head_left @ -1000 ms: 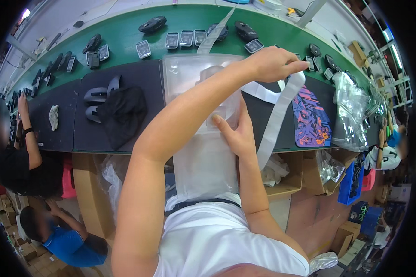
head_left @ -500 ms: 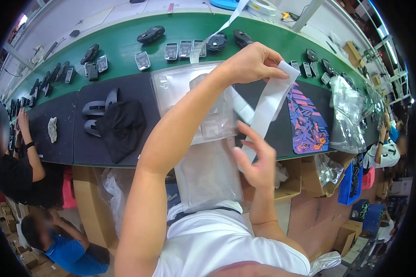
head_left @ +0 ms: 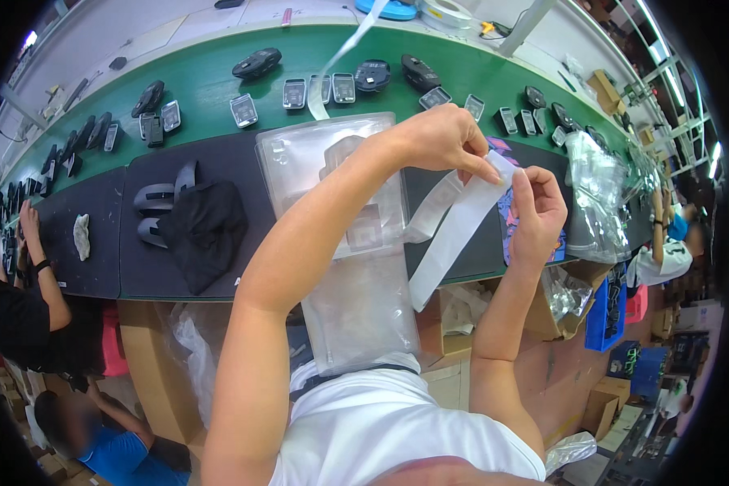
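Across the clear plastic blister packaging (head_left: pixel 287 158) reaches my left arm. My left hand (head_left: pixel 449 144) pinches the upper end of a long white strip (head_left: pixel 454 239), like a label or tape backing, between thumb and fingers. Beside it, my right hand (head_left: pixel 540 212) has its thumb and forefinger closed on the same end. The strip hangs down in front of the black mat, with a second length looping behind it. The clear packaging extends over the mat's front edge toward my waist; my left forearm hides part of it.
Several black computer mice (head_left: pixel 257 63) and small grey-black parts (head_left: pixel 294 94) line the green bench (head_left: pixel 211 97). Another white strip (head_left: pixel 340 53) hangs from above. Left lies a black cloth (head_left: pixel 206 231); right, plastic bags (head_left: pixel 595 194). Co-workers sit at both sides. Cardboard boxes (head_left: pixel 158 356) stand below.
My right hand has risen from the strip's lower part to its upper end, beside my left hand. The strip has shifted slightly lower, and the view has moved a little.
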Tool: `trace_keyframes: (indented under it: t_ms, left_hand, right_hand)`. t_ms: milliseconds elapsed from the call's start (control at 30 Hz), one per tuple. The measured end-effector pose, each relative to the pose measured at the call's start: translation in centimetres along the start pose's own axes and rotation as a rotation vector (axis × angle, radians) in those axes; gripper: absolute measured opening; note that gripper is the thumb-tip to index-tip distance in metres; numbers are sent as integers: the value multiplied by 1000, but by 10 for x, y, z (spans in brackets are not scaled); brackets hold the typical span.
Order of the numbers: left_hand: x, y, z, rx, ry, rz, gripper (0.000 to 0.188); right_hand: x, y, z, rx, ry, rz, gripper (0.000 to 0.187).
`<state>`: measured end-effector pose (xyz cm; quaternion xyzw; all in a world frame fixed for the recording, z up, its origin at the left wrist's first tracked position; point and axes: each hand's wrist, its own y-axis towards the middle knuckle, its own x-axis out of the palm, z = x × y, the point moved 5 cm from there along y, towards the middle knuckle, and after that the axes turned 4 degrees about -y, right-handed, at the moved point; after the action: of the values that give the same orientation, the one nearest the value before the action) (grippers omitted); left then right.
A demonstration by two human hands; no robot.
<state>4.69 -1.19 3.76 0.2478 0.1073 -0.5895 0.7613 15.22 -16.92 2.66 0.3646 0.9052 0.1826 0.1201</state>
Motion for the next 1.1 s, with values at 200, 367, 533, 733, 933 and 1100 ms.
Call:
trace_keyframes:
  t_ms: [200,367,533,733,933,1100]
  left_hand:
    - [3,4,4,56,17,-52,41]
    - [3,-1,-1,84,-1,0,36]
    - [2,-3,-3,-79,-91,74,69]
    - [6,8,-9,-55,-97,88,88]
    - [-4,12,-8,44,-54,87,88]
    - [25,32,43,-397,236,234,96]
  right_hand:
    - [-5,-1,4,88,-5,58,15]
    - [-1,1,6,40,-43,40,14]
    - [-16,-25,-34,-348,-130,387,11]
    - [48,-106,-37,-49,14,-299,12]
    - [72,-134,24,315,-119,-470,11]
    - [73,-135,34,370,-162,-511,12]
